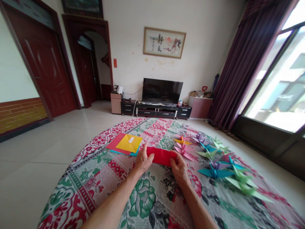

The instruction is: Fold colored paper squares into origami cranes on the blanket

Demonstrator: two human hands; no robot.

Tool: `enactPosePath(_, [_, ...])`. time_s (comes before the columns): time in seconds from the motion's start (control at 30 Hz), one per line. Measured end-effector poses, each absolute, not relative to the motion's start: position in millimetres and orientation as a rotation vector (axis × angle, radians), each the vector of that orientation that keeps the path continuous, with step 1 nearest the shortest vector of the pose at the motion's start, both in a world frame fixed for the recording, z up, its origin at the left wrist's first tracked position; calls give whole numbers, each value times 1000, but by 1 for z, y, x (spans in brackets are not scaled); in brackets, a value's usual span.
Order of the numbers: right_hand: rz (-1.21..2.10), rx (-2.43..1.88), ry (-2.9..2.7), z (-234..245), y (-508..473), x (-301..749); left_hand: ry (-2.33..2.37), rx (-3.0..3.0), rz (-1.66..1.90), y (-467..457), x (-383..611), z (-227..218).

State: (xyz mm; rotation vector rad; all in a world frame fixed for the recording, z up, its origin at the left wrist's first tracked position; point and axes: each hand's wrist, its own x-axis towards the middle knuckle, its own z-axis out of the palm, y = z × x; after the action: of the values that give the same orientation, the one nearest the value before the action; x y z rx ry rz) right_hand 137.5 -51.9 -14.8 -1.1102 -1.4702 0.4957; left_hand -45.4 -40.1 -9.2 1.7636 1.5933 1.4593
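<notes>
A folded strip of red paper (162, 156) is stretched level between my two hands, just above the patterned tablecloth. My left hand (144, 160) pinches its left end, with the thumb on the near face. At the other end, my right hand (179, 166) grips the paper between thumb and fingers. To the left lies a stack of coloured paper, with a yellow sheet (127, 144) on top of a pink-red sheet (114, 143) and blue beneath. A small white piece (131, 139) rests on the yellow sheet. Folded paper cranes stand on the right, among them a blue crane (215, 171) and a pink crane (183, 150).
The round table wears a floral tablecloth (105, 181). A light green crane (244, 181) sits near the right side. Beyond the table are a television (162, 91) on a low black cabinet (156, 110), a purple curtain (245, 60) and a dark red door (44, 66).
</notes>
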Motion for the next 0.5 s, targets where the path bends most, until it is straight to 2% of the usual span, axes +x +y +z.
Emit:
enactPosePath(0.27, [716, -1126, -1355, -13, -52, 138, 1244, 1214, 1497, -34, -48, -7])
enactPosePath(0.5, [809, -1094, -1323, -8, -55, 136, 1175, 1050, 1559, -40, -47, 2])
